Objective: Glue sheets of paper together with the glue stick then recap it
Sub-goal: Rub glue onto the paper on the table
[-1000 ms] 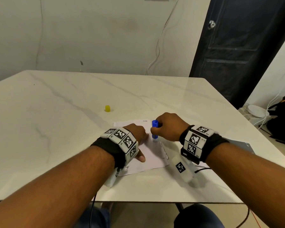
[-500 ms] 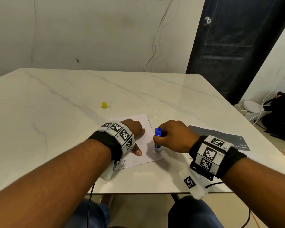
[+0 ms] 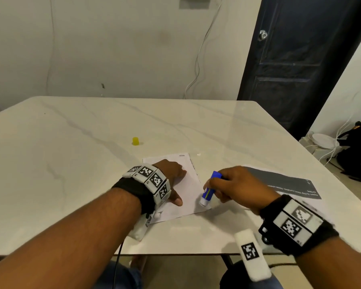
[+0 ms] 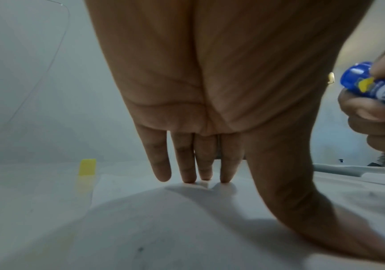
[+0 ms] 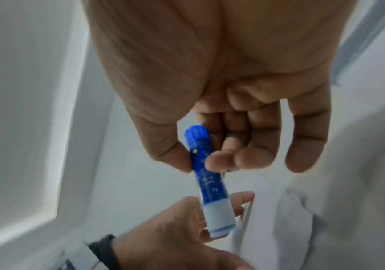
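Right hand around glue stick

The right hand pinches a blue glue stick between thumb and fingertips near its blue end, its pale uncapped end tilted down toward the lower right. Below it lies the left hand, resting on white paper
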A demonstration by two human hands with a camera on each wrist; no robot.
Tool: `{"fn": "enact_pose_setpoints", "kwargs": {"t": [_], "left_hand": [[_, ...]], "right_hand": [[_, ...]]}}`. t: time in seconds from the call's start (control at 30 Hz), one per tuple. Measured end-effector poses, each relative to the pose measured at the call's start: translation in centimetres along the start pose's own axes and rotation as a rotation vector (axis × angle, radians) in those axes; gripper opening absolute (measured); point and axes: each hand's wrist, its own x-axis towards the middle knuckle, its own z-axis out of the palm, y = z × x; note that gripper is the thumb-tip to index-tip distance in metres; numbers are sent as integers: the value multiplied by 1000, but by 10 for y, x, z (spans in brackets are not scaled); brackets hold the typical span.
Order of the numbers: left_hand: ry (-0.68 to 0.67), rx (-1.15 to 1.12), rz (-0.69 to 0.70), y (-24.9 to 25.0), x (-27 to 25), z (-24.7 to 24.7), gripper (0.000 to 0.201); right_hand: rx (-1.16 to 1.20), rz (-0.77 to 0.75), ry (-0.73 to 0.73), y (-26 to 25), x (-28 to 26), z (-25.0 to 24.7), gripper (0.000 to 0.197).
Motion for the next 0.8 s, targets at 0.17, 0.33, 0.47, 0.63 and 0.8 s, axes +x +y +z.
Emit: {"fn": "enact_pose_setpoints", "kwargs": {"t": [0.17,0.33,0.47,0.63,0.8], "left_hand": [[44,-148,-20,-2,-4,2,106],[51,-239,-9,-5,-9,0,102],[151,-306,-20,-4,-9,-4,92],[253,-377,-35,-6,-9,-13,76],[248,-519,153,17,-16,-23,78]], "right_hand": [[665,89,42,14,-1,14,17],[886,155,90,27,-3,16,18],[1047,151,147,37,-3,16,16],[1045,96,166,39,-2,20,16],[1078,89,162,41,-1,20,18]]}}
